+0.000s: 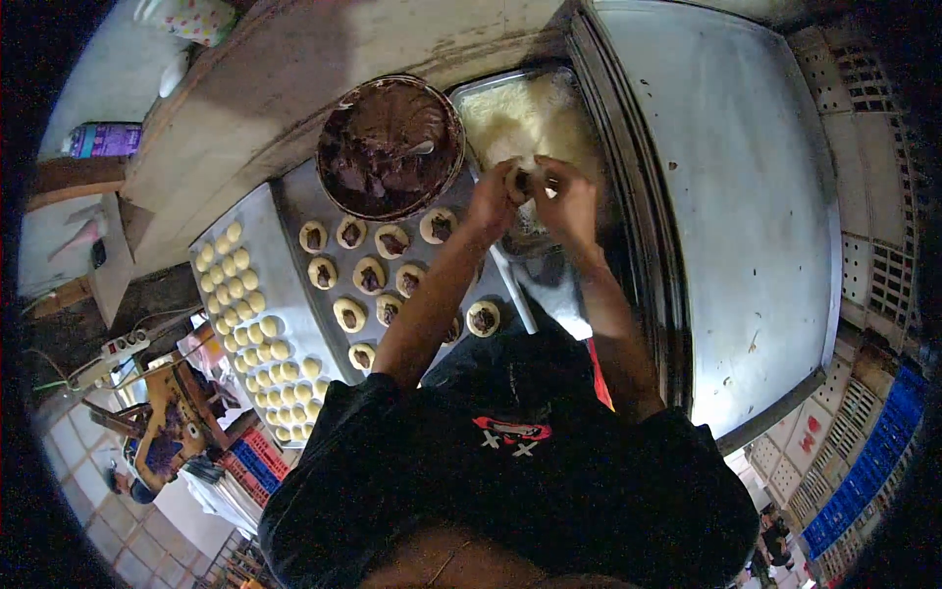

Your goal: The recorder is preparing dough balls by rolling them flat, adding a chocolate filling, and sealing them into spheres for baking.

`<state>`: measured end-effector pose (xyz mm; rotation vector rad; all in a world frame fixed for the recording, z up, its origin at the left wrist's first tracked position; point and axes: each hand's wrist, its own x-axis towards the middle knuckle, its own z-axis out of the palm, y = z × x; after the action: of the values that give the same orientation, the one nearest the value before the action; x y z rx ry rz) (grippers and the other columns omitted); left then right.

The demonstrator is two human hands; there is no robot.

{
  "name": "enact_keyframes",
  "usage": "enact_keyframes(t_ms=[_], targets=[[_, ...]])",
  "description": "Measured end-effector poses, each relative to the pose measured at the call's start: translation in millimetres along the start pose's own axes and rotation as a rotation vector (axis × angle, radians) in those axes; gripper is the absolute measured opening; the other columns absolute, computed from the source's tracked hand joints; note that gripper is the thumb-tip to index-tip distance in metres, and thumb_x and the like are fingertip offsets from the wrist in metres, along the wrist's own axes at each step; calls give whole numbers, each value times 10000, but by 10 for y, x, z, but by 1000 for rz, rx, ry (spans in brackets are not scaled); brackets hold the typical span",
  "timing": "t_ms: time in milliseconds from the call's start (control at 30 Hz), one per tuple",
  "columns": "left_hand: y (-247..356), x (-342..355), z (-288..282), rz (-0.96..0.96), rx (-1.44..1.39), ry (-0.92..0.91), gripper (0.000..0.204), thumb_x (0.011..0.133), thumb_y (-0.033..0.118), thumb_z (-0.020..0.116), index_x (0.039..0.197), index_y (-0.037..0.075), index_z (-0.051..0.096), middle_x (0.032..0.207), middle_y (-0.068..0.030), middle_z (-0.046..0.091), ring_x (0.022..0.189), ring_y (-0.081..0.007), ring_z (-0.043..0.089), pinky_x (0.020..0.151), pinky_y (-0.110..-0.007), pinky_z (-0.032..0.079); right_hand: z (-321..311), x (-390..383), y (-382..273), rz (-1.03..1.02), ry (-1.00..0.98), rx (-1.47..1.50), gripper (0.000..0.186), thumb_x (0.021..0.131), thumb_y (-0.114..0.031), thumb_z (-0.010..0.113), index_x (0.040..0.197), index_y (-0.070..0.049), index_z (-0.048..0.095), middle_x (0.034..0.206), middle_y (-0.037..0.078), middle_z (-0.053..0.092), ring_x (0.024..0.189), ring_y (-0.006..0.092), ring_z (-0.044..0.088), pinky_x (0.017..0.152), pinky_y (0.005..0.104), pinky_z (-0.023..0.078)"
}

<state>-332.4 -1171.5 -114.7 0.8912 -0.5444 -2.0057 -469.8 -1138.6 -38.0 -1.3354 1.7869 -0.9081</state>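
Over a metal tray [595, 231] of pale crumb-like material [515, 108], both hands hold a small round of dough [514, 184] with dark brown filling in its middle. My left hand [493, 204] cups the dough, its fingers curled round the side. My right hand [572, 203] meets it from the right, with thumb and fingers bent at the dough's edge; the fingertips partly hide it. Left of the hands stands a round bowl [334, 187] of thick dark brown paste [383, 128], with a spoon [420, 148] resting in it.
Flat dough rounds [369, 276] topped with brown paste lie on a metal sheet [324, 211] below the bowl, partly behind my left forearm. Farther left, a second tray [257, 211] carries many plain dough balls [257, 334]. A dark ridged edge [638, 206] separates the crumb tray from a large metal surface [746, 216] at right.
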Motion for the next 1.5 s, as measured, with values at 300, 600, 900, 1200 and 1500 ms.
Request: enact_keyframes(t_ms=[300, 600, 900, 1200, 1500], targets=[[-2, -30, 217, 594, 749, -41, 333, 952, 236, 579, 1201, 21, 530, 991, -33, 612, 838, -114, 566, 722, -283, 475, 127, -50, -124, 88, 155, -64, 225, 868, -115, 631, 1079, -59, 687, 1053, 162, 679, 961, 350, 655, 830, 391, 517], [433, -96, 296, 65, 412, -225, 359, 925, 152, 597, 1249, 30, 500, 1033, -61, 613, 922, -132, 593, 745, -284, 504, -89, 133, 397, 85, -51, 507, 322, 790, -135, 764, 1056, 20, 667, 890, 82, 708, 815, 133, 643, 775, 277, 510], [239, -30, 231, -97, 90, -202, 397, 869, 299, 612, 1195, 78, 560, 1097, -54, 629, 996, -188, 614, 781, -321, 506, -25, -84, 107, -306, 228, -246, 411, 699, -112, 791, 1074, 6, 670, 955, 194, 677, 848, 305, 687, 743, 353, 535], [386, -448, 528, 346, 688, -189, 416, 942, 163, 595, 1309, -10, 507, 1079, -27, 613, 951, -112, 552, 870, -273, 454, -395, -133, -104, -276, 156, -1, 339, 722, -200, 816, 967, 3, 703, 904, 173, 682, 809, 293, 673, 739, 355, 530], [326, -518, 666, 251, 161, 117, 316, 957, 162, 581, 1236, 13, 569, 1051, -59, 656, 914, -143, 619, 802, -289, 498, -453, -334, -344, -78, 42, 186, 402, 750, -56, 784, 1116, 32, 643, 899, 157, 703, 845, 190, 673, 782, 313, 530]])
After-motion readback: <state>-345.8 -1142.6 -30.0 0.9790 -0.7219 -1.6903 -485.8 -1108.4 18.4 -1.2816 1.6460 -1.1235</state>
